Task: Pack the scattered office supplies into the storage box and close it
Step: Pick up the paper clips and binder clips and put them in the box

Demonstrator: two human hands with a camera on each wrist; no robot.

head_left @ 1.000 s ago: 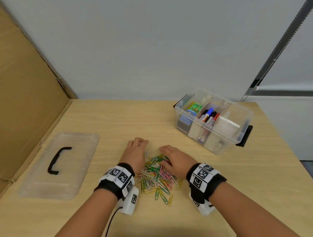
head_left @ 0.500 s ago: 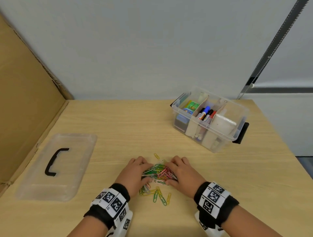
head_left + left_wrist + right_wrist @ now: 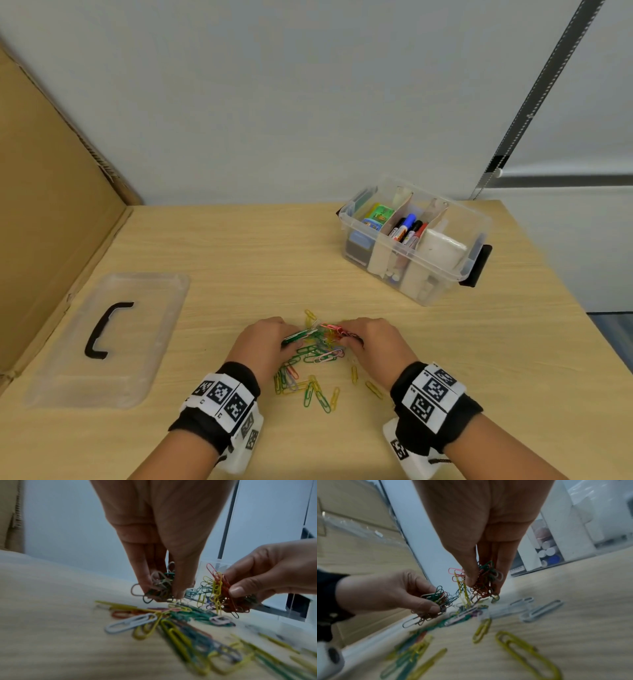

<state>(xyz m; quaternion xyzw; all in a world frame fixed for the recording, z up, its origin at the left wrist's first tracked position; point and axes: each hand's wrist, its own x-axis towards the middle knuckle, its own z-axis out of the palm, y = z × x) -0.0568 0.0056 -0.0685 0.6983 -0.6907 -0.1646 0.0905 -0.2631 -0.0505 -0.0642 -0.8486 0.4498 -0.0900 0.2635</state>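
The storage box is mostly packed; the left hand and right hand each pinch paper clips, many still scattered, lid off

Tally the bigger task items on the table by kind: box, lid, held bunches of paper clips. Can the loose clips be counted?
Storage box: 1
Lid: 1
Paper clip bunch held in a grip: 2, one in the left hand, one in the right hand
Total: 4
Loose paper clips: overlapping and blurred, so no reliable count.
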